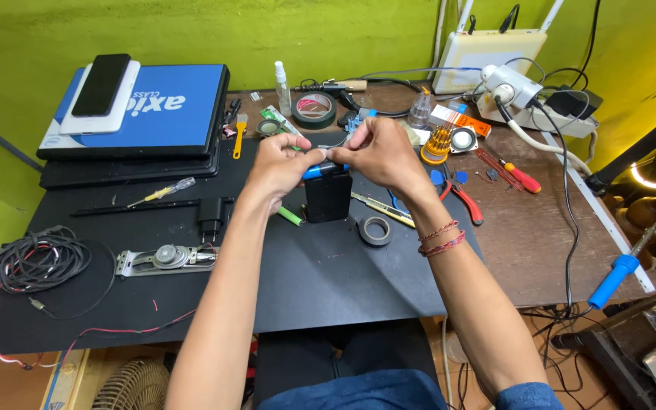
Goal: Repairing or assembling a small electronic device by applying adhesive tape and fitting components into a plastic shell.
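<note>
Hands meeting above a small black box-shaped device (pixel 328 196) standing upright near the middle of the dark work mat (pixel 305 281), seen from the head camera. Left hand (pixel 281 163) and right hand (pixel 377 152) level with each other, fingertips pinched together from either side on something small and pale at the device's top edge, beside a blue part (pixel 320 171) sitting there; too small to tell whether wire or tab. Both sets of fingers clenched in a fine pinch, not spread. Device directly below the fingertips, long axis vertical, roughly equally near to both hands, base resting on the mat.

Around the device: a green cylindrical stick (pixel 289 216) lying just left of its base, a small roll of black tape (pixel 376 230) just to the right, red-handled pliers (pixel 465 201) further right. Well apart to the left, a yellow-handled screwdriver (pixel 162 192), a black plug adapter (pixel 209 217), a coil of black cable (pixel 38 260). At the far right edge, a blue-handled soldering iron (pixel 620 267).
</note>
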